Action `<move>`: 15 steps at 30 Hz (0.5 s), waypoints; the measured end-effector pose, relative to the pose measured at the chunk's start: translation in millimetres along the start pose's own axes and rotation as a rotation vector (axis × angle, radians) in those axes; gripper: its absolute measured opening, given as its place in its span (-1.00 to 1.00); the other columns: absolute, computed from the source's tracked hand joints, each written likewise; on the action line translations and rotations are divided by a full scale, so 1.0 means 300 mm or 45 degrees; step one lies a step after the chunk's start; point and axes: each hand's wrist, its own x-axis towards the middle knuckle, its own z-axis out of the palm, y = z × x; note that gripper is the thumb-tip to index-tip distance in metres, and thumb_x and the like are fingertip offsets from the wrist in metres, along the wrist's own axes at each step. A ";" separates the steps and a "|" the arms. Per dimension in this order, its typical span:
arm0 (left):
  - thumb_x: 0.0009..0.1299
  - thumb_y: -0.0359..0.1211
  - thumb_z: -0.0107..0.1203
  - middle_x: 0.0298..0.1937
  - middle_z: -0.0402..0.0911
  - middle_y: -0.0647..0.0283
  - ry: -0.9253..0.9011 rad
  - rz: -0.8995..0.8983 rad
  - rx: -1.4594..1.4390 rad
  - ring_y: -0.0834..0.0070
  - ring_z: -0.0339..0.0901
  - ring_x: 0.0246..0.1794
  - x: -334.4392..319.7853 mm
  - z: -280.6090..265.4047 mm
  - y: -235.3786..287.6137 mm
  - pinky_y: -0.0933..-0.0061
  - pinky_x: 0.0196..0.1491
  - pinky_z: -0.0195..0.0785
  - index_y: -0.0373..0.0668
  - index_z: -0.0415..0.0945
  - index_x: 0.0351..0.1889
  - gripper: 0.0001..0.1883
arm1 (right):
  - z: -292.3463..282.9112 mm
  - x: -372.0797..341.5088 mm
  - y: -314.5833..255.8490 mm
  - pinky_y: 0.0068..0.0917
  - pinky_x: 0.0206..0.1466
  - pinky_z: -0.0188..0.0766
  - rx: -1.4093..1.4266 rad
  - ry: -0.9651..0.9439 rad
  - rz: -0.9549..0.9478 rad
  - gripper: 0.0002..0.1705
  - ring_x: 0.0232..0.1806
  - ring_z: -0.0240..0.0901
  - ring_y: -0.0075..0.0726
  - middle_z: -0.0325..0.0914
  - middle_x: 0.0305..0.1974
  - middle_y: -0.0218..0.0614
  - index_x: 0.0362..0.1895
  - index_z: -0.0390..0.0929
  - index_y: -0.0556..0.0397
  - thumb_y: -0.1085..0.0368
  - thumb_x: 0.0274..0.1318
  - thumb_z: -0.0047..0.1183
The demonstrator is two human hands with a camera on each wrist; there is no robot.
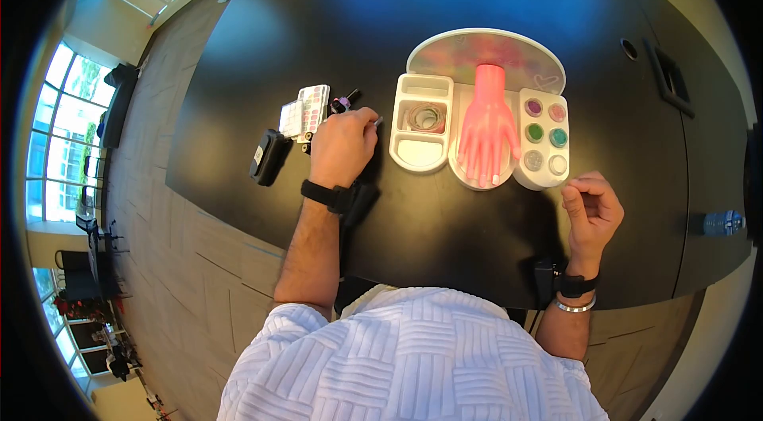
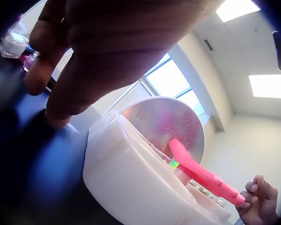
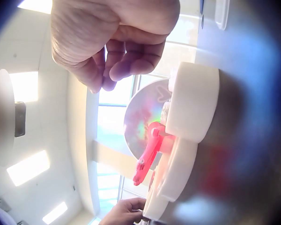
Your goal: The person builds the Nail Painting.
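Note:
In the head view the left hand (image 1: 344, 147) is low over the table's left part, thumb and fingers pinching a small silvery thing (image 1: 379, 121), too small to make out. Its fingertips also show in the left wrist view, with a blurred pale streak beside them. Close by are a dark-capped purple bottle (image 1: 342, 105) and a clear case of small coloured pieces (image 1: 315, 103). The right hand (image 1: 592, 210), raised beside the white stand's right tray, has loosely curled fingers holding nothing visible. A pink model hand (image 1: 488, 131) lies palm down on the stand's middle.
The stand's left tray (image 1: 421, 152) holds a coiled roll; its right tray (image 1: 547, 175) holds several glitter pots. Behind rises a rounded iridescent panel (image 1: 461, 52). A black case (image 1: 270, 157) lies at the left, a water bottle (image 1: 722, 223) at the far right.

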 end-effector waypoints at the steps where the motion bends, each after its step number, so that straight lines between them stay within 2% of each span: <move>1: 0.39 -0.48 0.34 -0.21 0.85 0.08 0.043 -0.010 -0.021 0.07 0.81 -0.20 0.003 0.002 -0.001 0.16 -0.04 0.66 -0.19 0.78 -0.02 -0.79 | 0.001 -0.001 -0.003 -0.54 -0.10 0.45 -0.004 0.002 0.003 -0.84 -0.18 0.54 -0.47 0.66 -0.18 -0.29 -0.11 0.71 0.23 0.52 0.31 0.45; 4: 0.44 -0.49 0.29 -0.28 0.84 0.05 0.166 0.051 -0.143 0.15 0.82 -0.28 0.009 -0.027 0.014 0.25 -0.11 0.66 -0.25 0.78 -0.05 -0.83 | 0.001 0.001 -0.013 -0.54 -0.10 0.46 -0.015 0.022 0.022 -0.84 -0.18 0.54 -0.47 0.67 -0.19 -0.29 -0.12 0.71 0.24 0.52 0.30 0.46; 5: 0.48 -0.47 0.32 -0.30 0.84 0.09 0.168 0.009 -0.206 0.33 0.83 -0.30 0.005 -0.041 0.034 0.36 -0.15 0.66 -0.29 0.77 -0.05 -0.85 | 0.002 0.004 -0.012 -0.54 -0.10 0.46 -0.017 0.033 0.025 -0.84 -0.18 0.54 -0.47 0.67 -0.19 -0.29 -0.12 0.71 0.24 0.52 0.30 0.46; 6: 0.48 -0.47 0.32 -0.30 0.84 0.09 0.160 0.016 -0.206 0.33 0.83 -0.30 0.004 -0.054 0.060 0.36 -0.15 0.66 -0.29 0.77 -0.05 -0.85 | 0.003 0.006 -0.013 -0.53 -0.09 0.46 -0.013 0.033 0.023 -0.84 -0.18 0.55 -0.47 0.67 -0.20 -0.29 -0.13 0.71 0.24 0.52 0.29 0.46; 8: 0.51 -0.45 0.33 -0.31 0.85 0.15 0.223 -0.056 -0.422 0.47 0.83 -0.32 0.004 -0.071 0.107 0.45 -0.18 0.66 -0.31 0.77 -0.07 -0.87 | 0.005 0.001 -0.016 -0.53 -0.09 0.47 -0.010 0.032 0.022 -0.84 -0.18 0.55 -0.47 0.68 -0.21 -0.29 -0.13 0.72 0.24 0.51 0.29 0.47; 12: 0.52 -0.44 0.35 -0.32 0.86 0.18 0.292 -0.061 -0.486 0.53 0.83 -0.34 0.027 -0.076 0.160 0.49 -0.18 0.67 -0.32 0.77 -0.10 -0.88 | 0.010 0.011 -0.021 -0.52 -0.08 0.48 -0.002 0.017 0.013 -0.84 -0.17 0.56 -0.46 0.68 -0.22 -0.29 -0.14 0.72 0.23 0.52 0.28 0.47; 15: 0.50 -0.44 0.37 -0.34 0.85 0.17 0.217 -0.108 -0.517 0.48 0.84 -0.34 0.039 -0.045 0.164 0.47 -0.18 0.67 -0.30 0.78 -0.12 -0.89 | 0.005 0.012 -0.019 -0.52 -0.07 0.48 0.008 0.022 -0.001 -0.84 -0.16 0.56 -0.45 0.68 -0.21 -0.29 -0.14 0.72 0.23 0.52 0.28 0.47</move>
